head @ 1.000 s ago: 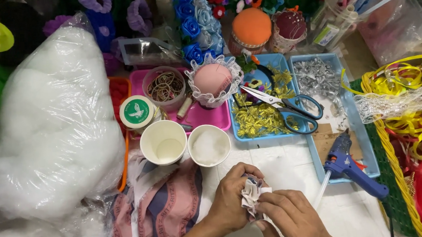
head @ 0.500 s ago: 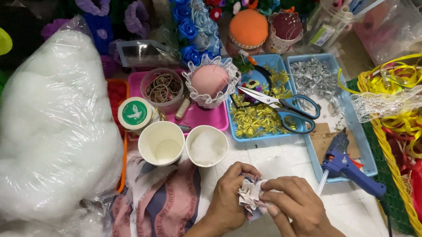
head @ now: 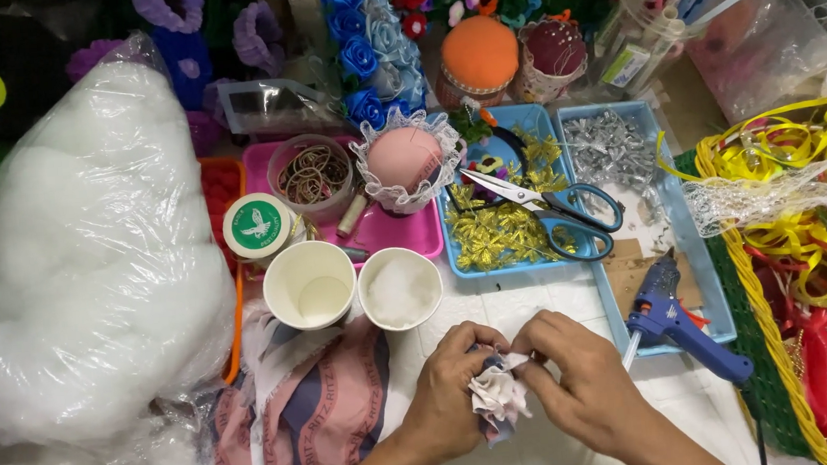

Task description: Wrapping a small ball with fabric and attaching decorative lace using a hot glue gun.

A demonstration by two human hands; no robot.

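Note:
Both my hands meet low in the middle of the head view, pinching a small gathered bundle of pale pink and white fabric (head: 501, 391). My left hand (head: 452, 392) wraps around its left side and bottom. My right hand (head: 585, 381) grips its top right with thumb and fingers closed on it. Just beyond my hands stand two white paper cups: an empty one (head: 309, 284) and one with white stuffing (head: 399, 288). A striped pink and blue cloth (head: 321, 412) lies left of my left hand.
A big clear bag of white stuffing (head: 81, 259) fills the left. Scissors (head: 549, 207) lie on a blue tray (head: 462, 255) of gold bows. A blue glue gun (head: 681, 325) rests right of my hand. A basket (head: 769, 318) of ribbons stands at the right.
My hands have kept working the fabric bundle in place; my right hand's fingers have shifted up onto its top. Nothing else on the table has moved.

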